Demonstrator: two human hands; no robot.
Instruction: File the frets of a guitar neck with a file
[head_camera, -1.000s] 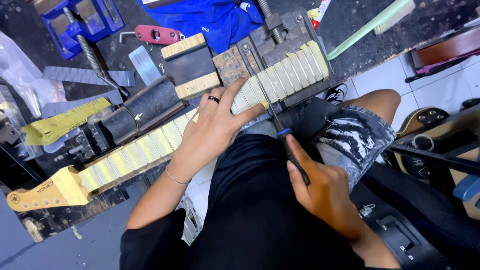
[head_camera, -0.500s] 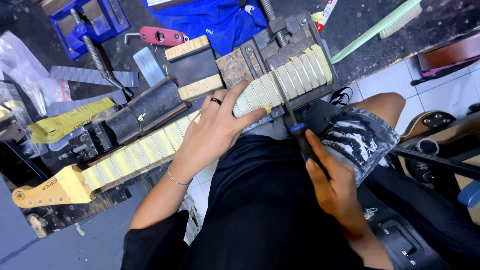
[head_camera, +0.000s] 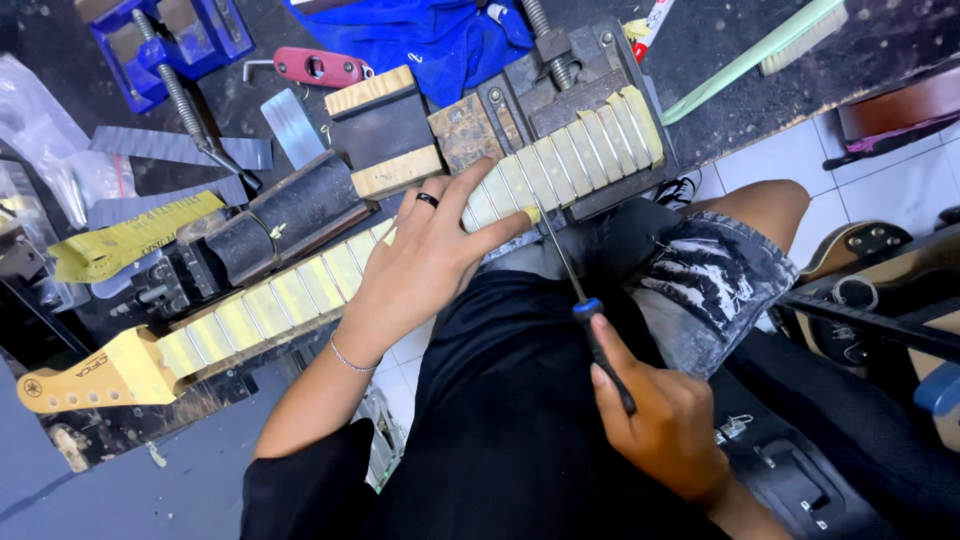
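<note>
- My left hand (head_camera: 425, 265) lies flat across the guitar neck (head_camera: 300, 290), fingers (head_camera: 480, 195) spread loosely over the taped frets, gripping nothing, only pressing down; a dark ring sits on one finger.
- The guitar neck runs slantwise across the bench (head_camera: 720, 40), its yellow headstock down at the left and its far end clamped in the grey vise (head_camera: 570, 100).
- My right hand (head_camera: 665, 430) is closed around the black handle of a thin file (head_camera: 565, 270); its metal shaft reaches up to the fretboard and meets it just beside my left forefinger.
- A wooden block (head_camera: 385, 130) with a dark middle sits behind the neck, near my left hand.
- Further back on the bench I see a blue cloth (head_camera: 420, 35), a blue vise (head_camera: 165, 40) and a red tool (head_camera: 320, 68), all well apart from my hands.
- A pale green brush (head_camera: 760, 50) lies at the right of the bench.
</note>
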